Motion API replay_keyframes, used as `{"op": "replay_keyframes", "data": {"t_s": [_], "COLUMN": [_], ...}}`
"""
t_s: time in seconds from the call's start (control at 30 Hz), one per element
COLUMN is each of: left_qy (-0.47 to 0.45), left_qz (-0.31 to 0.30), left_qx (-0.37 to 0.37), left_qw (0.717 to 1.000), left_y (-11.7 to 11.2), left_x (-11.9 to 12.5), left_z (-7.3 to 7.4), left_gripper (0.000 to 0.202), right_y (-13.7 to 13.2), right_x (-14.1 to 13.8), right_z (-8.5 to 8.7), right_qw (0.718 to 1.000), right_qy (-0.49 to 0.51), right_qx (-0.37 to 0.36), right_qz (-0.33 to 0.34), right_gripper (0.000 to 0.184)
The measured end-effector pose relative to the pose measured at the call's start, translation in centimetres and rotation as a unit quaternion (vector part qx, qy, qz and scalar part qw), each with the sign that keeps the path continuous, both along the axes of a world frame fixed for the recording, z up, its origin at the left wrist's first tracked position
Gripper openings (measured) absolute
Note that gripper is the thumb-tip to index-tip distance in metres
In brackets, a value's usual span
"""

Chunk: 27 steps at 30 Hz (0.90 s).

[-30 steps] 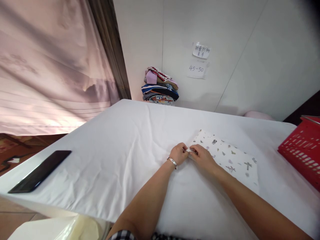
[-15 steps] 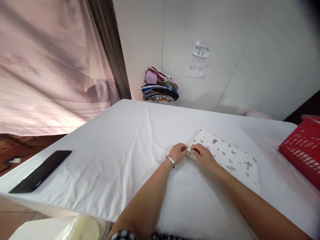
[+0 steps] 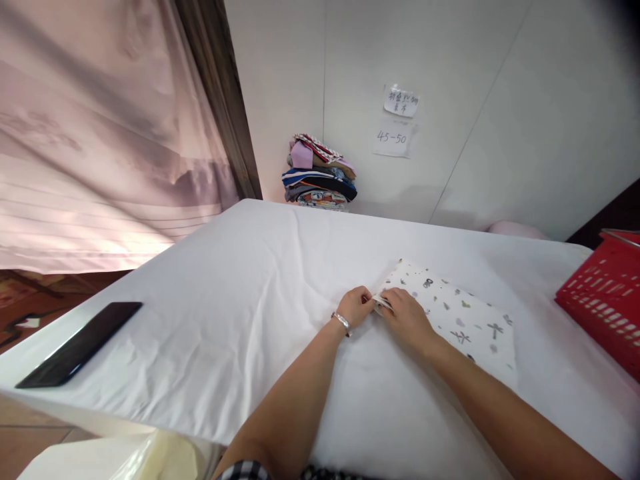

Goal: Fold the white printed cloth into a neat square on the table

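Observation:
A folded white cloth with small printed figures (image 3: 460, 317) lies flat on the white-sheeted table (image 3: 240, 307), right of centre. My left hand (image 3: 356, 305), with a bracelet at the wrist, is curled and pinches the cloth's near left corner. My right hand (image 3: 407, 315) rests on the same corner, fingers bent and pressed onto the fabric beside the left fingertips. The two hands touch each other at that corner.
A black phone (image 3: 80, 343) lies near the table's left edge. A red plastic basket (image 3: 603, 297) stands at the right edge. A stack of folded clothes (image 3: 320, 173) sits against the far wall under two paper notes (image 3: 395, 123). A pink curtain (image 3: 100, 133) hangs left.
Almost nothing moved. My right hand's fingers shifted slightly along the cloth's corner; both hands stay at the same spot.

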<state>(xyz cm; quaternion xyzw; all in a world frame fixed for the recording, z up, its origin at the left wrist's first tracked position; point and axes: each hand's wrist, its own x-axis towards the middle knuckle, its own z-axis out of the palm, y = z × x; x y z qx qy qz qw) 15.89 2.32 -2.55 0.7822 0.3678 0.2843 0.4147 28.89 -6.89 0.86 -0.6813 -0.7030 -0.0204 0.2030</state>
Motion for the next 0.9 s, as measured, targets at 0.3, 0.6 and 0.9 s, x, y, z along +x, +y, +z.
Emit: {"op": "replay_keyframes", "data": {"t_s": [0.3,0.6,0.9], "left_qy": [-0.017,-0.025,0.011], "left_qz": [0.003,0.003,-0.018], "left_qx": [-0.003,-0.001,0.005], "left_qw": [1.000,1.000,1.000], "left_y": [0.0,-0.2,-0.6], "left_x": [0.2,0.1,0.0], "left_z": [-0.2,0.1,0.2], "left_gripper": [0.006,0.003,0.015], "right_y": [0.9,1.4,1.4], "right_x": [0.1,0.1,-0.2], "right_z": [-0.6,-0.6,-0.6], "right_qw": [0.999,0.997,0.997], "right_qy": [-0.039,-0.060,-0.038], "right_qx": [-0.001,-0.032,-0.039], "right_qz": [-0.018,-0.038,-0.057], "right_gripper": [0.017,0.011,0.010]}}
